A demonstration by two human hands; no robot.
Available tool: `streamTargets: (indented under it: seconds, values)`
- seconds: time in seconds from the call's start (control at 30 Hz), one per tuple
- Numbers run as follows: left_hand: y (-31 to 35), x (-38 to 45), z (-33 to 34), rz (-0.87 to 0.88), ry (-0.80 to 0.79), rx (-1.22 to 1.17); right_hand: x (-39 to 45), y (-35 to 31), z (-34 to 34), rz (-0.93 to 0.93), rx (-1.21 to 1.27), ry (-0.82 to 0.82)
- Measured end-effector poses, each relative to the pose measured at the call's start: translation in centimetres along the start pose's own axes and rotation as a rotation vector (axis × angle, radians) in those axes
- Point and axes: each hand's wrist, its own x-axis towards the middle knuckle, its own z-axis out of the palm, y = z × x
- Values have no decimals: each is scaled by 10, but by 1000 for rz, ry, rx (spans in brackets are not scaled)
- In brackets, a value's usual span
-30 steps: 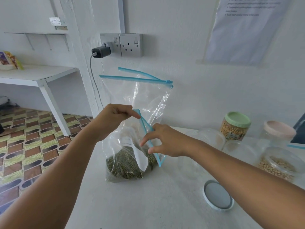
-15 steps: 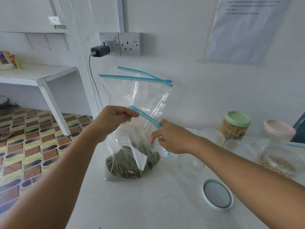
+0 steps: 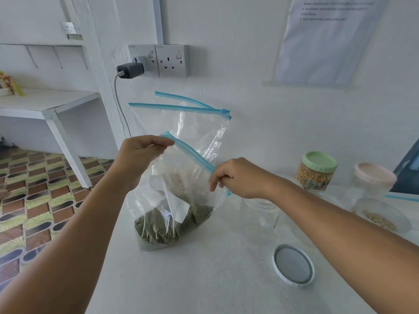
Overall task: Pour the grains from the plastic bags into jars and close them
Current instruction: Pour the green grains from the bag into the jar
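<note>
A clear zip bag of green grains (image 3: 174, 223) with a blue zip strip stands on the white table (image 3: 204, 279). My left hand (image 3: 140, 155) pinches the left end of the strip. My right hand (image 3: 235, 177) pinches the strip near its right end. Behind this bag stands another clear bag (image 3: 181, 114) with its blue zip strips parted. An empty clear jar (image 3: 258, 220) stands open just right of the bag, below my right wrist. Its white lid (image 3: 293, 267) lies flat on the table in front of it.
At the back right stand a green-lidded jar of yellow grains (image 3: 316, 169), a pink-lidded jar (image 3: 374, 180) and an open container of pale grains (image 3: 381, 216). A charger (image 3: 130, 70) is plugged into the wall socket. The table's left edge drops to a patterned floor (image 3: 34, 200).
My right hand has slid right along the front bag's blue strip, away from the left hand, and the strip now runs stretched between both hands. The camera has tilted down slightly.
</note>
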Motion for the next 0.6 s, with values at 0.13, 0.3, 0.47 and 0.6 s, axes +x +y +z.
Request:
streamTargets:
  seconds: [0.13,0.3,0.47,0.6]
  values:
    - [0,-5,6,-2,-87,41,2,-2,-5,14,-93,-135]
    - [4,-11,7,5,-163,41,14,-4,-1,-47,-26,-92]
    - [6,-19,9,11,-196,57,35,-20,0,-107,48,-79]
    - [1,-35,3,3,-199,79,48,-25,12,-107,62,-14]
